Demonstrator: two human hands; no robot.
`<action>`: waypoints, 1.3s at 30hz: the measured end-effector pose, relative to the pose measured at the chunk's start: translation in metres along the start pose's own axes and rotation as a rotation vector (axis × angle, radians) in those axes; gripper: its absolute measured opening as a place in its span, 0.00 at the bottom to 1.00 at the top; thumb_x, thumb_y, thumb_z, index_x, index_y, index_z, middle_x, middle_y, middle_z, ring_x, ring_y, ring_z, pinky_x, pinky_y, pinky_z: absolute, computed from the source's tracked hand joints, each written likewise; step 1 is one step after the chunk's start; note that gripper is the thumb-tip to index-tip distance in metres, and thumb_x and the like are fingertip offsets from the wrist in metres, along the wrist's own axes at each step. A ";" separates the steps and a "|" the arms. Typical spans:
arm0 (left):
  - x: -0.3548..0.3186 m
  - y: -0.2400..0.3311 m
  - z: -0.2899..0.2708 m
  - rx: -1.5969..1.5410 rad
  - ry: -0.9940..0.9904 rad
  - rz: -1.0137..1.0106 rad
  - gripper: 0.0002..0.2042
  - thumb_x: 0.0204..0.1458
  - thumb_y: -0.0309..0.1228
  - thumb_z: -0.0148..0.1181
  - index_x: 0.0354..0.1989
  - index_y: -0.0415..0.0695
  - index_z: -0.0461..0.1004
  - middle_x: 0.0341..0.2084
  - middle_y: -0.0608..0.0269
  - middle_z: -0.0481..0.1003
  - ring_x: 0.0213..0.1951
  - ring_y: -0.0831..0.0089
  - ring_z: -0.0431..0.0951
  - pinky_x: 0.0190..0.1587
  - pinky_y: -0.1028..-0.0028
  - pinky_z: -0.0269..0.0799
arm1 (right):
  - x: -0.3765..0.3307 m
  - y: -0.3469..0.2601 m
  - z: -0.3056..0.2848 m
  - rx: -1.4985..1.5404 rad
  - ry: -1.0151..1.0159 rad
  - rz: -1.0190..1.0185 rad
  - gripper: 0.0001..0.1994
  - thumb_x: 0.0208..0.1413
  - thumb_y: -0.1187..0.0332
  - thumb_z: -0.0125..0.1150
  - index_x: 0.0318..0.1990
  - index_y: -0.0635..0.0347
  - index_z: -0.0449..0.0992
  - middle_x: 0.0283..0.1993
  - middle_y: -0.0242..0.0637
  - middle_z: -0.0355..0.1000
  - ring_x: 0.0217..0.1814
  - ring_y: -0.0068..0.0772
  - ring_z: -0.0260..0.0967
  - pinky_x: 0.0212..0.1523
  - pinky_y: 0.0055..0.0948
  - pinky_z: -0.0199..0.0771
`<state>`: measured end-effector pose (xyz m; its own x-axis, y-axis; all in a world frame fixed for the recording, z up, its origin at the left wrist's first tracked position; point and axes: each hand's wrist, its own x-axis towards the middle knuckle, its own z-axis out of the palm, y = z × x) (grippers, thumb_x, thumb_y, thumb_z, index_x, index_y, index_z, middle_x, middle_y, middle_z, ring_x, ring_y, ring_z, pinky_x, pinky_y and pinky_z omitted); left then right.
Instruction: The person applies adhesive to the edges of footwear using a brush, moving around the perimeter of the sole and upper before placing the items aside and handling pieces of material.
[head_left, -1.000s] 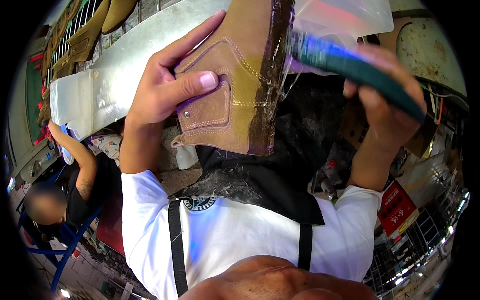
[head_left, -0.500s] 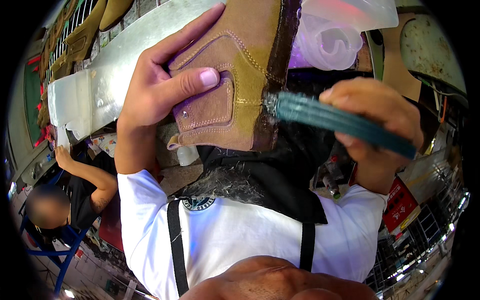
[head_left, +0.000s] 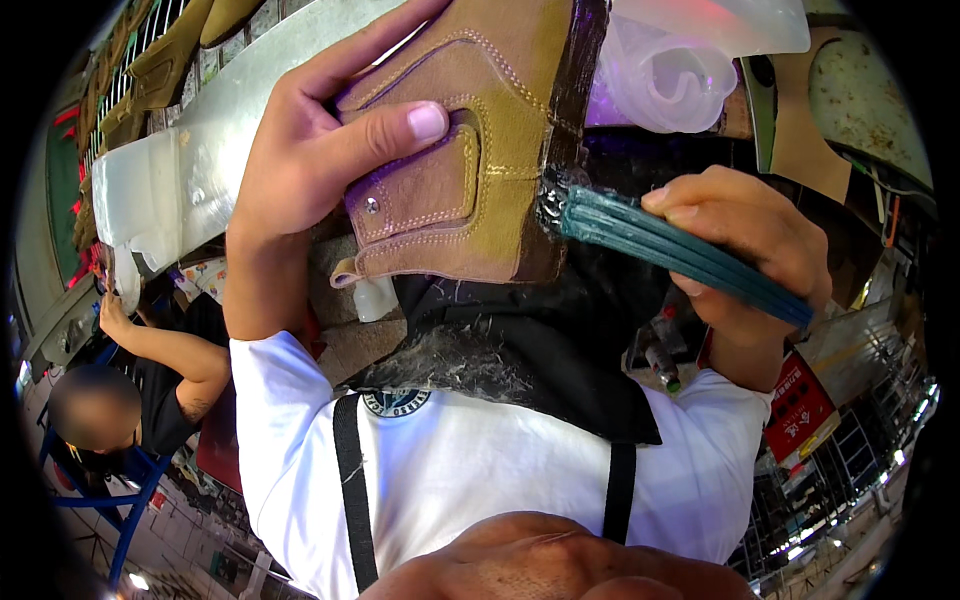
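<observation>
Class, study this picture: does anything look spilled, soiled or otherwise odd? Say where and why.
Yes: whitish, stringy residue clings to the black apron; it looks messy against dark cloth, though its nature is unclear. The dark, glossy band along the boot's edge meets the brush, so it seems deliberate.

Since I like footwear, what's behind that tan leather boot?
Past its lower edge, a black cloth apron; the boot hides everything directly behind, including fingers of the left hand.

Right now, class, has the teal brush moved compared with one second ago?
Yes: the teal brush has moved down the picture, away from the translucent plastic roll.
</observation>
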<state>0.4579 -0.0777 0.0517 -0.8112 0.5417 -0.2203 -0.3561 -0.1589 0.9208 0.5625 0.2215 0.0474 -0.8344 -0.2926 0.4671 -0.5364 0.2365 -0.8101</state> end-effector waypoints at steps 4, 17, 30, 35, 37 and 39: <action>0.001 -0.001 0.000 0.004 -0.001 0.000 0.39 0.47 0.20 0.70 0.70 0.29 0.60 0.62 0.45 0.71 0.63 0.64 0.72 0.69 0.66 0.61 | -0.003 -0.005 0.001 -0.029 -0.026 -0.007 0.16 0.56 0.65 0.71 0.42 0.71 0.78 0.39 0.56 0.79 0.35 0.42 0.81 0.35 0.31 0.83; 0.003 0.010 0.009 0.029 0.029 -0.084 0.39 0.47 0.21 0.71 0.70 0.30 0.61 0.62 0.45 0.72 0.63 0.64 0.72 0.68 0.67 0.62 | 0.018 0.000 -0.015 -0.037 -0.060 -0.025 0.14 0.52 0.69 0.72 0.41 0.71 0.79 0.38 0.54 0.80 0.37 0.45 0.82 0.38 0.35 0.82; 0.011 0.004 0.011 0.010 0.093 -0.097 0.36 0.50 0.24 0.71 0.69 0.32 0.63 0.61 0.49 0.73 0.60 0.67 0.75 0.66 0.69 0.66 | 0.014 -0.007 -0.014 -0.052 -0.145 0.006 0.18 0.55 0.63 0.71 0.43 0.73 0.78 0.39 0.56 0.79 0.35 0.47 0.81 0.37 0.35 0.82; 0.009 0.011 0.025 0.120 0.157 -0.120 0.35 0.52 0.24 0.70 0.69 0.32 0.63 0.60 0.51 0.74 0.59 0.68 0.76 0.64 0.70 0.67 | 0.026 -0.012 -0.026 -0.116 -0.250 -0.042 0.17 0.55 0.65 0.70 0.42 0.75 0.78 0.39 0.58 0.79 0.35 0.48 0.81 0.36 0.36 0.82; 0.009 0.015 0.023 0.028 0.110 -0.132 0.35 0.53 0.24 0.69 0.69 0.32 0.63 0.60 0.51 0.74 0.58 0.68 0.76 0.64 0.70 0.69 | 0.028 -0.014 -0.029 -0.120 -0.276 -0.060 0.16 0.55 0.67 0.69 0.42 0.75 0.78 0.39 0.58 0.79 0.36 0.49 0.81 0.36 0.36 0.82; 0.008 0.016 0.022 -0.026 0.083 -0.140 0.34 0.53 0.24 0.68 0.69 0.32 0.62 0.59 0.50 0.75 0.58 0.68 0.76 0.63 0.70 0.70 | 0.032 -0.021 -0.032 -0.145 -0.310 -0.057 0.15 0.55 0.68 0.68 0.42 0.75 0.78 0.39 0.58 0.79 0.36 0.49 0.81 0.36 0.35 0.81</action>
<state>0.4560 -0.0580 0.0714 -0.7878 0.4902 -0.3730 -0.4798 -0.1087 0.8706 0.5432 0.2372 0.0901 -0.7366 -0.5714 0.3619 -0.6116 0.3345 -0.7170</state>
